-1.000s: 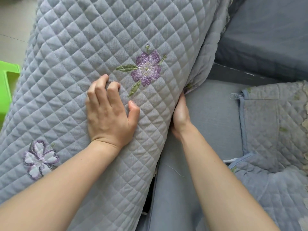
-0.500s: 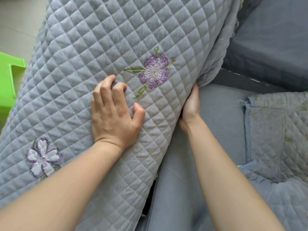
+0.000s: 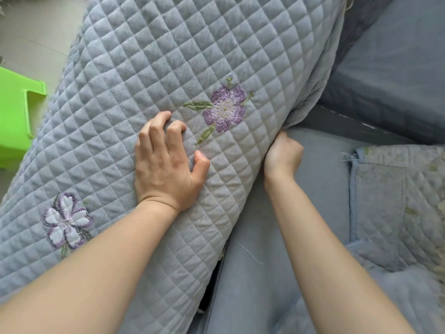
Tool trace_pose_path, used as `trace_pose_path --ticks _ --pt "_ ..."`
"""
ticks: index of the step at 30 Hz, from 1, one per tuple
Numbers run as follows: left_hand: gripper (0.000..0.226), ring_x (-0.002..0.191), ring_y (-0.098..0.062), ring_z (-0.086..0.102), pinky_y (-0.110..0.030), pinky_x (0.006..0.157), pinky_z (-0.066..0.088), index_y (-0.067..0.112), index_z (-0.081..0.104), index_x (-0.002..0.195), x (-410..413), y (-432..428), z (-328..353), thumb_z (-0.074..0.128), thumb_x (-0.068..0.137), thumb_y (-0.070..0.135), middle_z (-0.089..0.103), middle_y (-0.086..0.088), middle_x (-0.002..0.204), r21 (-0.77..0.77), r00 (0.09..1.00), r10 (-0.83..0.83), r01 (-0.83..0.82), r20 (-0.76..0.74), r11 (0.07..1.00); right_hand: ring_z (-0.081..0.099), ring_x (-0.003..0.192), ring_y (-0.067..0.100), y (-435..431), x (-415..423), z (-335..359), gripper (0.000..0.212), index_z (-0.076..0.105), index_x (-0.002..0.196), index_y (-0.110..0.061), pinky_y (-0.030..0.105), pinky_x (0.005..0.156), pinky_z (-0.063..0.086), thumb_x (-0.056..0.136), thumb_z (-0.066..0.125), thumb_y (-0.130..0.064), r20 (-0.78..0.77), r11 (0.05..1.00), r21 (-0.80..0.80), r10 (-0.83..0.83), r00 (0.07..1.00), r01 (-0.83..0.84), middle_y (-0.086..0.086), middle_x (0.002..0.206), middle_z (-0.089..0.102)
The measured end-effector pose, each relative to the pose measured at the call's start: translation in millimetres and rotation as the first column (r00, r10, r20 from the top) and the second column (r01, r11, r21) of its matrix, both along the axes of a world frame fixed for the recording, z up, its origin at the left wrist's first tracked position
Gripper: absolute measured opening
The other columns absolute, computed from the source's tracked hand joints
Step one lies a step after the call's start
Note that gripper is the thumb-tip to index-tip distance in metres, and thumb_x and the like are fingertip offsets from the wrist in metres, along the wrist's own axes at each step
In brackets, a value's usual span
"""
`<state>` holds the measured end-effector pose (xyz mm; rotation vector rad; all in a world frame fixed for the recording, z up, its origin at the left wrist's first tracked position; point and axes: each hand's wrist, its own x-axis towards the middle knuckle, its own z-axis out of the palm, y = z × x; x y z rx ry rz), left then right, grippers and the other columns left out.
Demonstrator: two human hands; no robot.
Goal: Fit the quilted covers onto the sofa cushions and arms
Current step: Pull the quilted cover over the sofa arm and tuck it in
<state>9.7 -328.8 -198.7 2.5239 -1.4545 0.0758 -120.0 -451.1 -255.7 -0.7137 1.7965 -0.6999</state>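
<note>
Left hand [image 3: 166, 165] pressing, right hand [image 3: 283, 154] fisted

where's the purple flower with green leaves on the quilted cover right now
In the head view, the purple flower is stitched on the quilted cover just above centre. It sits up and right of the left hand and up-left of the right hand.

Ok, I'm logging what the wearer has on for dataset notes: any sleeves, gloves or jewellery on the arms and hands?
No gloves: the left hand and right hand are bare. The left forearm and right forearm are bare too, with no sleeve edge in view. No ring, watch or bracelet shows on the visible parts; the left thumbnail looks short and unpainted.
</note>
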Motion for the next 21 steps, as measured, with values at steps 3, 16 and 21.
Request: trace_pose_path --ticks 3,16,21 --pt "0.051 0.119 -0.038 0.04 -0.045 0.103 0.031 0.002 0.051 0.115 1 0 -2 0.042 0.081 0.039 0.047 -0.022 0.13 -0.001 1.0 0.002 -0.002 0.011 1.0 0.061 0.1 0.012 9 -13 -3 0.029 0.071 0.102 -0.013 0.022 0.09 0.047 0.094 0.046 -0.026 0.218 0.999 -0.036 0.044 0.975 -0.037 -0.002 0.102 0.07" --pt "0.048 0.118 -0.037 0.039 -0.048 0.102 0.034 0.0 0.051 0.113 0 1 -4 0.043 0.082 0.036 0.048 -0.024 0.129 -0.019 0.999 -0.02 0.021 0.037 1.0 0.056 0.12 0.024 -28 -1 -6 0.063 0.055 0.132 -0.018 0.046 0.108 0.038 0.096 0.022 -0.057 0.721 0.946 0.135 0.11 0.684 -0.295 0.006 0.128 0.062" --pt "0.048 0.118 -0.038 0.04 -0.049 0.102 0.034 -0.002 0.051 0.113 0 3 -3 0.042 0.083 0.035 0.049 -0.027 0.128 -0.01 0.998 -0.045 0.045 0.051 0.999 0.058 0.117 0.028 -41 4 -8 0.072 0.06 0.128 -0.022 0.051 0.105 0.04 0.089 0.022 -0.07 0.717 0.916 0.232 0.066 0.694 -0.327 0.007 0.125 0.064"
